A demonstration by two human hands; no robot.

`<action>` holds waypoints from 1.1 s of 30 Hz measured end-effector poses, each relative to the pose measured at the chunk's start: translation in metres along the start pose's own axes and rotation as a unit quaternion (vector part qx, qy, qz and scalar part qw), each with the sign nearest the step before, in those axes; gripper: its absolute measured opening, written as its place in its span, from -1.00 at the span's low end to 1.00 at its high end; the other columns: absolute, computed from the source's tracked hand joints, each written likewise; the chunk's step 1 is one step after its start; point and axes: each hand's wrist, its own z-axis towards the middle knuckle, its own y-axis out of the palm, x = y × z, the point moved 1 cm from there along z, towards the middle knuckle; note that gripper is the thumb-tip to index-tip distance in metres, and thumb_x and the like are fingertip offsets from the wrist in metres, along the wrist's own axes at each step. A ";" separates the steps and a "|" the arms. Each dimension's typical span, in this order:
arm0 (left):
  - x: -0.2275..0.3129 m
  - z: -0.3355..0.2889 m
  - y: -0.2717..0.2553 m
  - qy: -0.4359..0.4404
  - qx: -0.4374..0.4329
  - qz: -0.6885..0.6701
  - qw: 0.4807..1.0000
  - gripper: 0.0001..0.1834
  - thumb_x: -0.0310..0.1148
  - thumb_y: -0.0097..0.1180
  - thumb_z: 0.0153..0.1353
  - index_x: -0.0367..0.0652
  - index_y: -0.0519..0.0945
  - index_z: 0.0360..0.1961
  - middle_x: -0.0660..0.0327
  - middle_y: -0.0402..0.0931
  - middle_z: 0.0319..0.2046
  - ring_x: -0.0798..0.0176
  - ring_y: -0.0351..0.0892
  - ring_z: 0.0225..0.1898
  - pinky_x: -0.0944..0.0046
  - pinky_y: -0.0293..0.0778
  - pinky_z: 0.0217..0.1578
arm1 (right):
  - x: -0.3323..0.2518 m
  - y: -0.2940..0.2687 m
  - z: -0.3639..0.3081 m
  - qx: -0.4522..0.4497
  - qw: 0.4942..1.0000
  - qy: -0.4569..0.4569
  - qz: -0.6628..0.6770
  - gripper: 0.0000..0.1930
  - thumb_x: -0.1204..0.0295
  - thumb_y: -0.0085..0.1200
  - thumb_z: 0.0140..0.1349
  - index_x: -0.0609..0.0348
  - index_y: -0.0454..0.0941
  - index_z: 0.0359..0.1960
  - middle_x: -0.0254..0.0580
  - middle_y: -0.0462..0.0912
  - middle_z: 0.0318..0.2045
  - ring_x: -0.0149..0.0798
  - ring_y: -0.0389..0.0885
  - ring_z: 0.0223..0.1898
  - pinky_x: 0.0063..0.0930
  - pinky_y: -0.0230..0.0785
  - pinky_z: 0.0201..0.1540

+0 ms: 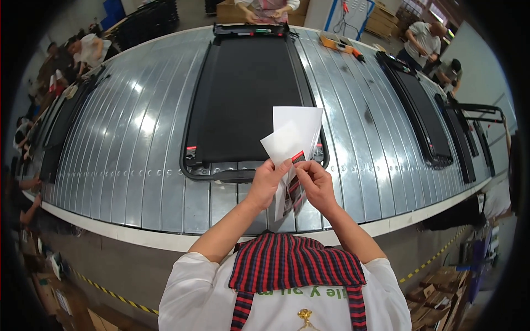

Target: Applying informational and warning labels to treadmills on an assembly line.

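In front of my chest, my left hand (269, 181) is closed around a small bundle of sheets, thumb on top. The bundle has a white sheet (298, 118), a smaller off-white sheet (282, 142) and dark, red-edged labels (292, 197) hanging below the fingers. My right hand (316, 185) pinches the edge of the labels right beside the left thumb. Whether a label is being peeled off its backing cannot be made out. Just beyond my hands lies a black treadmill deck (245, 94) with a flat belt, its rounded end frame toward me.
The deck rests on a long metal slatted table (149, 149) with a pale front edge. An orange tray (335, 43) and an orange-black tool (358, 54) sit at the far right. More black decks (417, 110) lie on both sides. Several people work around the table, one directly opposite.
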 end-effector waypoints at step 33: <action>-0.039 0.020 0.065 0.013 -0.129 0.289 0.948 -0.68 -0.22 0.05 0.10 -0.34 0.51 -0.38 0.30 0.48 -0.52 0.53 0.35 -0.48 0.43 0.34 -0.47 | -0.036 -0.087 -0.025 -0.056 0.865 -0.340 -0.365 -0.80 0.54 0.09 -0.10 0.09 0.49 -0.36 -0.28 0.47 -0.49 -0.21 0.47 -0.44 -0.39 0.37 -0.44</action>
